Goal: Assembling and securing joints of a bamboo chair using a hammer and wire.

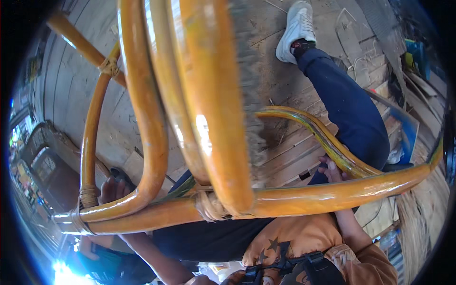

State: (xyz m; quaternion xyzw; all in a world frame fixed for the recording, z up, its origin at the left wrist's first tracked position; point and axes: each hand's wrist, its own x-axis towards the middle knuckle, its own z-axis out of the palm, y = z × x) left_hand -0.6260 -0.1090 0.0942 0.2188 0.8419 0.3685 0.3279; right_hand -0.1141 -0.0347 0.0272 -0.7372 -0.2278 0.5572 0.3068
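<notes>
A glossy orange-brown rattan frame [304, 199] of bent poles fills the middle, close in front of me. Cane strips bind its joints. Several thick poles rise side by side toward the top, with a grey, rough edge blurred along the right one. At the lower left corner, my left hand [112, 190] closes behind the frame, beside a bound upright; part of the hand is hidden. On the other side, my right hand [334, 171] has its fingers curled against the curved pole [323, 135], above the long lower pole that crosses my forearm.
My leg in dark blue trousers [354, 104] stretches to the upper right, ending in a white shoe [298, 31]. Wooden slats [294, 164] lie beneath the frame. Pale fibre strands [413, 223] hang at the right. A dark chair-like object [52, 166] stands left.
</notes>
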